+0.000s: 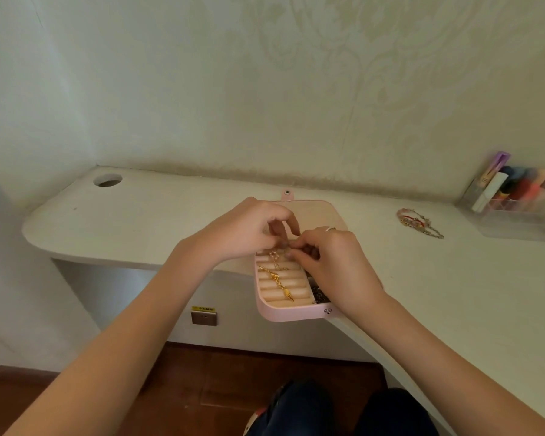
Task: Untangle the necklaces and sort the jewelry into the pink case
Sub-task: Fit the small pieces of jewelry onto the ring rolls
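Observation:
An open pink case [288, 314] lies at the desk's front edge, its lid [321, 212] flat behind it. A gold necklace [279, 283] with a leaf pendant drapes over the ring rolls. Both hands hover over the case's far end. My left hand [249, 228] and my right hand [337, 256] meet fingertip to fingertip, pinching a thin chain with small pearls [274, 254]. Dark, silvery jewelry [320, 295] fills the case's right compartment, partly hidden by my right hand. A tangle of pink, red and silver bracelets [417, 221] lies on the desk to the right.
The white desk [145, 221] runs along a wall and has a round cable hole [107, 180] at far left. A clear organizer [516, 196] with colourful items stands at the far right. A wall socket [204, 316] sits below the desk.

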`<control>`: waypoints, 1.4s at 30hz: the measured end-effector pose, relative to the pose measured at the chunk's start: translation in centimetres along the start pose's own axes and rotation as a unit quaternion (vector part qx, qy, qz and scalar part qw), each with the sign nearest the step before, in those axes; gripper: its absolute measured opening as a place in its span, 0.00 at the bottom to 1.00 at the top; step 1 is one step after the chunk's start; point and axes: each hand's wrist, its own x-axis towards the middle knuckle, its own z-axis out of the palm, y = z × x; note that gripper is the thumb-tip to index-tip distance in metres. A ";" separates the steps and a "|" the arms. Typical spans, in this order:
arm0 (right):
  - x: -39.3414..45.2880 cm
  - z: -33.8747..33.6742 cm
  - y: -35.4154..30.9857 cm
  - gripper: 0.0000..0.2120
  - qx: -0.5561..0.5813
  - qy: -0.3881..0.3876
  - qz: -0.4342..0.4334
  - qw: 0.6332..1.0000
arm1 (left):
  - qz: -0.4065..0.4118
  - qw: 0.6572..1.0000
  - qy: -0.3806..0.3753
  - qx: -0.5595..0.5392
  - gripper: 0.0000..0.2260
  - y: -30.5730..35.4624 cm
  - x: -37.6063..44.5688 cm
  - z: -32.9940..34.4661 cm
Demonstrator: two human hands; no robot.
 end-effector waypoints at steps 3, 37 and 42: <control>0.0 0.1 0.2 0.06 -0.006 0.016 -0.006 1.000 | 0.013 0.999 0.007 0.035 0.14 0.1 -0.2 -0.5; 0.0 -0.9 1.1 0.24 0.135 -0.043 0.098 0.985 | -0.061 0.982 -0.181 -0.011 0.16 -0.4 4.2 -1.0; 0.1 -1.0 0.7 0.27 0.196 -0.065 0.110 0.972 | -0.060 0.982 -0.181 0.008 0.16 -0.2 4.1 -1.1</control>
